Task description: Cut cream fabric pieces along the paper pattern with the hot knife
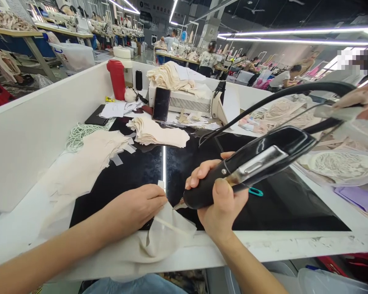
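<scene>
With fingers pinched together, my left hand (pixel 141 204) holds the edge of a cream fabric piece (pixel 171 230), which drapes over the table's front edge. A small whitish tab (pixel 161 184) sticks up beside the fingertips. My right hand (pixel 222 204) is wrapped round a black corded hand tool (pixel 263 151) with a metal lever along its side. Its narrow tip (pixel 180 205) points left, close to the fabric by my left fingers; whether it touches I cannot tell. Both hands are over a glossy black board (pixel 282 204).
Stacked cream pieces (pixel 159 132) and more cream fabric (pixel 95 155) lie behind and left, near green cord (pixel 82 134). A phone (pixel 161 104) leans on a white vented box (pixel 187 104). The tool's thick cable (pixel 279 98) arcs rightward towards another person's hand (pixel 366 98). A teal snipper (pixel 255 192) lies right.
</scene>
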`<state>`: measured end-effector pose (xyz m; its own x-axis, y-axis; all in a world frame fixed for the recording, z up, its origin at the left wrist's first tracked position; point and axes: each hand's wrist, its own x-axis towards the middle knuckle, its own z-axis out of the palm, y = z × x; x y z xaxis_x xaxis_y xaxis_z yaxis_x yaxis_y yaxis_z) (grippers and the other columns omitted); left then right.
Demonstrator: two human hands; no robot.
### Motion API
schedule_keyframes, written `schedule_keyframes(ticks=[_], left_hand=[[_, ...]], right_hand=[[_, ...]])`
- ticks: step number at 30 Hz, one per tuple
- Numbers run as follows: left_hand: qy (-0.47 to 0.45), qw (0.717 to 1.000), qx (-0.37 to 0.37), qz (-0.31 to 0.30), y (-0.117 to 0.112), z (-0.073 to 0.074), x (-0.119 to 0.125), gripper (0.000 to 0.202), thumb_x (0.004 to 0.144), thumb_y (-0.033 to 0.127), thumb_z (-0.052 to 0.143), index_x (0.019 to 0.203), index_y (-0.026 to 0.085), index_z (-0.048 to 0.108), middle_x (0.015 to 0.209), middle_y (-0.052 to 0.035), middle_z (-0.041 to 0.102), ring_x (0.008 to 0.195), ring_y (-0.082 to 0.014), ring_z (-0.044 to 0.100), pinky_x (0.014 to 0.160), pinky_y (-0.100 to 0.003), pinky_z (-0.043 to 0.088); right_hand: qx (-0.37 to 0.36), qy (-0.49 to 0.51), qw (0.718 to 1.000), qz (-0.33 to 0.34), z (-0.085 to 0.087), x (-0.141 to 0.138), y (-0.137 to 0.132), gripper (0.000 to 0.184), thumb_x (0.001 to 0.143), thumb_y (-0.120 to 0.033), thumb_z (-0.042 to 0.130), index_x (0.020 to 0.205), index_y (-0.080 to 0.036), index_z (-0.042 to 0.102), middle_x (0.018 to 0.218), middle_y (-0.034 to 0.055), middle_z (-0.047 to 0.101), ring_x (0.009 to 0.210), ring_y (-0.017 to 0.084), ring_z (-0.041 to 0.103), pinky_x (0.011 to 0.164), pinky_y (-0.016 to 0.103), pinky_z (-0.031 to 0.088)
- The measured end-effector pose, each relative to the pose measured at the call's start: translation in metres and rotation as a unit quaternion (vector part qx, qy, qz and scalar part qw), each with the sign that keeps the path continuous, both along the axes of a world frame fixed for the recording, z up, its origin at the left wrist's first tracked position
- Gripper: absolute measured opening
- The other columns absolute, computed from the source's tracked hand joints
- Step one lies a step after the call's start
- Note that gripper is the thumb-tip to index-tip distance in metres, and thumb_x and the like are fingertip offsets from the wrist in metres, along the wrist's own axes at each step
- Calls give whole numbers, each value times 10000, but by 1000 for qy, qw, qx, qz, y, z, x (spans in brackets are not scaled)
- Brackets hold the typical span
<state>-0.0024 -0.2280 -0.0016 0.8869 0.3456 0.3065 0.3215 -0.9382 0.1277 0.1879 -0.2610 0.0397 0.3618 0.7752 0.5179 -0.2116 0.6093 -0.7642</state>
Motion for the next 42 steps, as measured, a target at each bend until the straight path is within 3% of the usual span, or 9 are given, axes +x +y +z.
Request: schedule_keyframes(ticks=[5, 9, 19, 26, 36, 42], left_hand=[[-36, 995, -92, 2, -1, 1, -12, 308, 1121, 183, 355, 1199, 160, 653, 1174, -70, 659, 1058, -162, 631, 975, -269, 551], [-38, 992, -121, 3, -3, -1, -15, 307, 1126, 222, 361, 1229, 185, 648, 1194, -70, 646, 1057, -172, 629, 968, -291, 561], [-58, 992, -115, 10, -6, -3, -15, 296, 1107, 203, 405, 1257, 208, 661, 1212, -86, 655, 1061, -189, 652, 965, -302, 572], [-63, 990, -123, 11, -6, -10, -15, 291, 1098, 186, 419, 1282, 224, 641, 1222, -78, 648, 1067, -187, 639, 948, -297, 569], [-91, 988, -121, 0, -6, -12, -14, 278, 1101, 192, 426, 1282, 204, 636, 1210, -87, 652, 1078, -202, 643, 934, -321, 562], [-93, 987, -132, -2, -5, -15, -14, 272, 1081, 157, 456, 1276, 202, 640, 1225, -85, 650, 1099, -206, 641, 960, -325, 553]], right_hand=[[-7, -6, 1000, -6, 0, 1, 0, 417, 877, -421, 758, 1183, -291, 505, 812, -53, 618, 577, 127, 617, 530, 292, 561], [-8, -13, 1000, -7, 0, 1, -1, 409, 880, -417, 755, 1180, -290, 507, 811, -53, 624, 583, 129, 623, 544, 296, 556], [-10, 12, 1000, -25, 12, -6, 6, 410, 845, -425, 775, 1124, -275, 515, 754, -61, 620, 525, 129, 603, 483, 282, 548], [-18, -13, 1000, -8, 3, -10, 11, 390, 890, -400, 745, 1166, -290, 493, 818, -62, 624, 565, 116, 611, 548, 292, 541], [-1, -5, 1000, -12, 4, -15, 20, 396, 870, -416, 751, 1146, -281, 503, 781, -72, 628, 547, 115, 607, 533, 279, 538], [2, 8, 1000, 7, 4, -17, 23, 340, 899, -330, 742, 1146, -267, 517, 800, -64, 653, 570, 107, 615, 549, 268, 546]])
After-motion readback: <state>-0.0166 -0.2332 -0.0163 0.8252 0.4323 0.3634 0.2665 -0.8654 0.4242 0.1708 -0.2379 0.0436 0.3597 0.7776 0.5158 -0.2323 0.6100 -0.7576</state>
